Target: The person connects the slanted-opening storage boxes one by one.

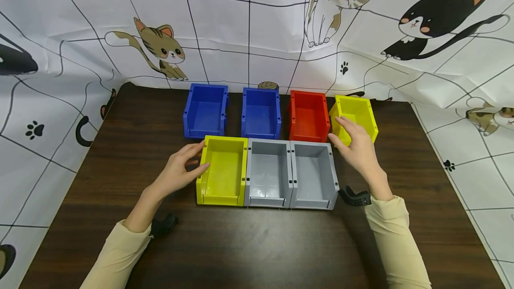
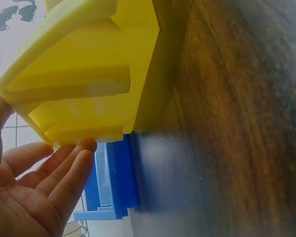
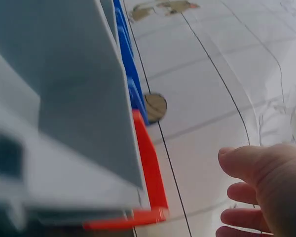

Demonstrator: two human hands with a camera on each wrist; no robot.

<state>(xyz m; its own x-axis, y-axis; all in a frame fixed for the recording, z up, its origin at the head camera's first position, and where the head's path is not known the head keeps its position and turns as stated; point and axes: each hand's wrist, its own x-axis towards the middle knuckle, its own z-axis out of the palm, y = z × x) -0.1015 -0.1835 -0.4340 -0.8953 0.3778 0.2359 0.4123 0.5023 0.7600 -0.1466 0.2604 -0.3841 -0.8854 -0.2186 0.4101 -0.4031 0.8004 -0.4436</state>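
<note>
My left hand (image 1: 180, 171) is at the left side of the large yellow bin (image 1: 222, 168). Its thumb reaches over the bin's rim, while its fairly straight fingertips (image 2: 87, 145) lie right at the edge in the left wrist view. Two grey bins (image 1: 269, 173) stand to the right of this bin, side by side in one row with it. My right hand (image 1: 357, 146) hovers with spread fingers and holds nothing. It overlaps the small yellow bin (image 1: 363, 110) at the back right, close to the red bin (image 1: 309, 115) and the right-hand grey bin (image 1: 315, 175).
Two blue bins (image 1: 205, 110) stand behind the front row, left of the red one. All the bins rest on a dark wooden table (image 1: 249, 249). A white cloth (image 1: 225, 26) printed with cats and black lines hangs behind and around it.
</note>
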